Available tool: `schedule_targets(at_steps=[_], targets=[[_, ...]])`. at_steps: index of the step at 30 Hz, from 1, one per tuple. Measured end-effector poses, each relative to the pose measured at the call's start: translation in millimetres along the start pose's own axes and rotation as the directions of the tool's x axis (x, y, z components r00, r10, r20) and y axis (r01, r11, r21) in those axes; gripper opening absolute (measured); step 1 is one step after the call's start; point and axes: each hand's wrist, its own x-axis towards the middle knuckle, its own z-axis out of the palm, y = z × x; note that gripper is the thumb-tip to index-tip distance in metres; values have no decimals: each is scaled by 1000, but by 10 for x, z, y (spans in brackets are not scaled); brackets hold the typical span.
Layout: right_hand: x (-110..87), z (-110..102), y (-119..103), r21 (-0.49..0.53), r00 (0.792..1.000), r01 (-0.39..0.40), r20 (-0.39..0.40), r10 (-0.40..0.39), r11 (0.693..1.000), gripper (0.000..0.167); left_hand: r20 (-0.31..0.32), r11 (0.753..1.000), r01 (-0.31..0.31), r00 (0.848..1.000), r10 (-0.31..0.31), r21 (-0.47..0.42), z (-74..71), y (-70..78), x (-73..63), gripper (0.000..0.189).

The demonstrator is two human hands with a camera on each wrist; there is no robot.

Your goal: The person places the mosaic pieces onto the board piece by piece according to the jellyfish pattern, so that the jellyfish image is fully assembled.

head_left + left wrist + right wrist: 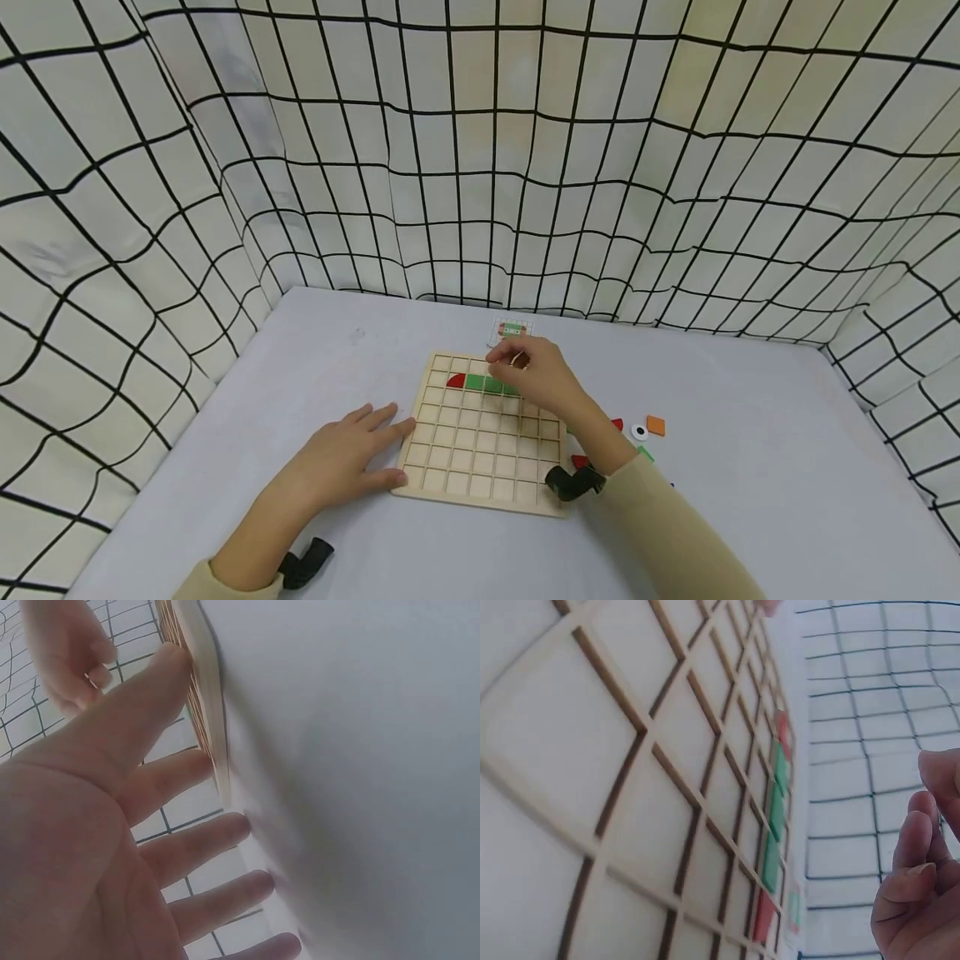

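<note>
A wooden grid board (457, 460) lies on the table. Along one of its far rows run a red quarter-round piece (457, 381) and several green squares (475, 382); the right wrist view shows another red piece (764, 915) at the row's other end. My left hand (341, 454) is spread flat beside the board, its thumb and index fingertip at the left edge. Over the far rows is my right hand (536, 372), fingers loosely curled, partly covering the row in the head view. Nothing shows between its fingertips in the right wrist view.
Right of the board lie an orange square (656, 426), a white disc with a black centre (639, 432), red pieces (579, 461) and a green piece (645, 453), partly behind the right forearm. A printed card (512, 327) sits beyond the board. Black-gridded white cloth (465, 150) surrounds the table.
</note>
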Motion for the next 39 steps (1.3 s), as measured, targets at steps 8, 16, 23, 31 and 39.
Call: schedule_targets(at_steps=[8, 16, 23, 31, 39], targets=[[-415, -356, 106, 24, 990, -71, -123, 73, 997, 16, 14, 1000, 16, 1000, -16, -2, -11, 15, 20, 70], [-690, -725, 360, -1, 961, -134, -245, 130, 991, 19, 9, 1000, 10, 1000, -10, -3, -18, 10, 24, 69], [-862, -999, 564, 39, 927, -218, -305, 220, 975, 29, 14, 1000, 14, 1000, -14, -2, -17, 6, 23, 70], [-979, -1181, 721, 4, 899, -305, -329, 290, 952, 40, 12, 1000, 10, 1000, -10, -7, -2, 7, 22, 70], [-1110, -1376, 861, -135, 914, -355, -258, 313, 925, 43, 9, 1000, 1, 1000, -1, -12, -1, 1, 22, 70]])
